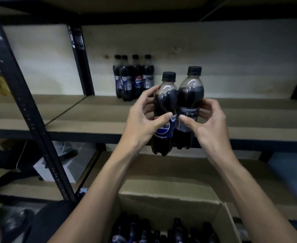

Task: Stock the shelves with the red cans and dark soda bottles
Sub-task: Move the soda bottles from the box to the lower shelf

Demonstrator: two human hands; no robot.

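Mid-stock, early by the look of it. Holding left bottle (164, 106) in left hand (144, 123), fingers (151, 90) curled round the far side, thumb pressed across the label. Same on the other side: right hand (209, 127) wrapped round right bottle (190, 95), fingers (209, 104) bent behind it, thumb on the label front. Both bottles upright, side by side, touching or nearly so. Held in the air in front of the shelf (91, 116) edge, not yet set down, bases below board level.

Done so far: four bottles (133, 78) standing in a tight cluster at the back of that shelf, near the rear upright.

Left to do: plenty. Box (170, 206) open below the hands, with more dark box bottles (161, 232) packed inside. Too blurred to count them. No cans in view anywhere, neither on shelves nor in box, so counting that half as unstarted, as a guess.

Next, probably: lift over the edge, place beside the cluster, keep upright. Judging overall: bottles a small fraction in, cans at zero.
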